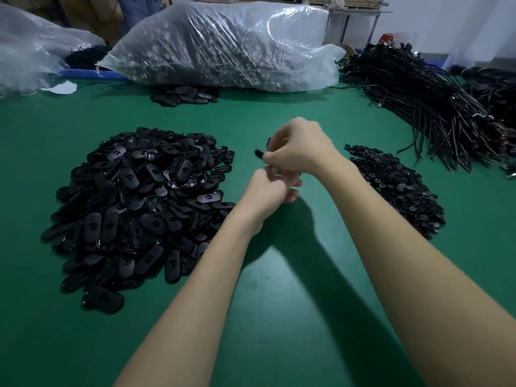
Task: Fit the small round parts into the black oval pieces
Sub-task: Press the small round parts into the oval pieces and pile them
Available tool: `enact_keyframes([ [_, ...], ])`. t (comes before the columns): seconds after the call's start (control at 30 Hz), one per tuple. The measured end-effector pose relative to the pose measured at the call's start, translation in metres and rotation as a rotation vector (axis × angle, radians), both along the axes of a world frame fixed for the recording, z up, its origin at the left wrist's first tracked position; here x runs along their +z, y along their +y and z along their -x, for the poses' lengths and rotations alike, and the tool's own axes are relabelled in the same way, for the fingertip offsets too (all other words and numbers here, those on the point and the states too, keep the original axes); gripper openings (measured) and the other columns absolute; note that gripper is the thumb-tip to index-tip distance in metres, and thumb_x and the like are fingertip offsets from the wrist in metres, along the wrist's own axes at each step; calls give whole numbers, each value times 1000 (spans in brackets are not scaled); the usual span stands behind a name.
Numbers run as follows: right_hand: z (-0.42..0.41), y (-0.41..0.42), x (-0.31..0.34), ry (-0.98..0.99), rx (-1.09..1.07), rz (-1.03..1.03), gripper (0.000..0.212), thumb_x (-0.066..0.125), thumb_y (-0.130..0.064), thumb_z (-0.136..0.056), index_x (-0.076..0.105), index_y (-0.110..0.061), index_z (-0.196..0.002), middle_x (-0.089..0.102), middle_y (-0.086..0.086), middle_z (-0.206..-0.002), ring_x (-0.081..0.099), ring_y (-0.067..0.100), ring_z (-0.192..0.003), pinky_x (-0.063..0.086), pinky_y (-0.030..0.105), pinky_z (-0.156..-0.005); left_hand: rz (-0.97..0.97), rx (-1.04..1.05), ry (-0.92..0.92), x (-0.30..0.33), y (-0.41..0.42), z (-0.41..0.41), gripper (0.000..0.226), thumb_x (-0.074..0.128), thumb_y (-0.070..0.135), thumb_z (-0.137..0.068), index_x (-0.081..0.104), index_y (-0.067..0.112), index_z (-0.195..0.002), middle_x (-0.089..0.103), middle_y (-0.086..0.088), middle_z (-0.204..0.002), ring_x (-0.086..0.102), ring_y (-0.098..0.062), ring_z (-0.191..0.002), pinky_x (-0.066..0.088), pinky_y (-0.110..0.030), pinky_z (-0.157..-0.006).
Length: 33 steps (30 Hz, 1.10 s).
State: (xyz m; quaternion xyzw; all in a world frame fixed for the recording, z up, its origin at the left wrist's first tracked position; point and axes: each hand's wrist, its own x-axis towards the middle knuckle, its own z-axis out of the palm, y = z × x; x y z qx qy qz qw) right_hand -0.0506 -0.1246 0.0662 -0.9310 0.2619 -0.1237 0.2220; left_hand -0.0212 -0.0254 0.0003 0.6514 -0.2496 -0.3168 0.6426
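On the green table (279, 275), at the left, lies a heap of black oval pieces (139, 208). Above the middle, the left hand (268, 191) and right hand (298, 149) meet, fingers curled, the right pinching one black piece (261, 154); what the left grips is hidden. Small round parts (396, 188) lie heaped at right.

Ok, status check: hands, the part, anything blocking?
Both hands raised mid-table, right hand and left hand gripping one black piece between them. Oval pile left, round parts pile right. Nothing blocking.
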Motion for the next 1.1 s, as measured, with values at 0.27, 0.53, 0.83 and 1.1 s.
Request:
enact_keyframes([
  [0.27, 71, -20, -36, -312, -130, -379, 31, 65, -11, -84, 68, -29, -109, 76, -2, -75, 73, 12, -73, 56, 24, -66, -17, 1, -1, -6, -4, 3, 10, 66, 14, -95, 65, 9, -103, 73, -7, -99, 72, -14, -73, 61, -25, -76],
  [0.53, 91, -26, -37, -304, -40, -753, 12, 70, -10, -95, 72, -15, -106, 79, 10, -92, 78, 21, -77, 57, 21, -61, -57, 14, -117, -10, -1, 8, 13, 74, 12, -90, 66, 16, -100, 77, -7, -89, 75, -22, -84, 60, -37, -89],
  [0.83, 133, -61, -28, 161, -236, -228, 11, 88, -39, -75, 79, -34, -80, 76, -8, -79, 68, 4, -66, 51, 20, -61, -1, 51, -59, -10, 0, 5, 13, 74, 10, -89, 73, 21, -95, 77, -2, -80, 73, -15, -73, 60, -29, -84],
  [1.1, 120, -55, -30, 181, -252, -126, 7, 84, -27, -75, 78, -29, -73, 74, -1, -89, 69, 14, -79, 60, 34, -84, 36, 61, -37, -11, 2, 4, 14, 74, 6, -89, 73, 17, -96, 78, -5, -85, 73, -15, -72, 60, -24, -79],
])
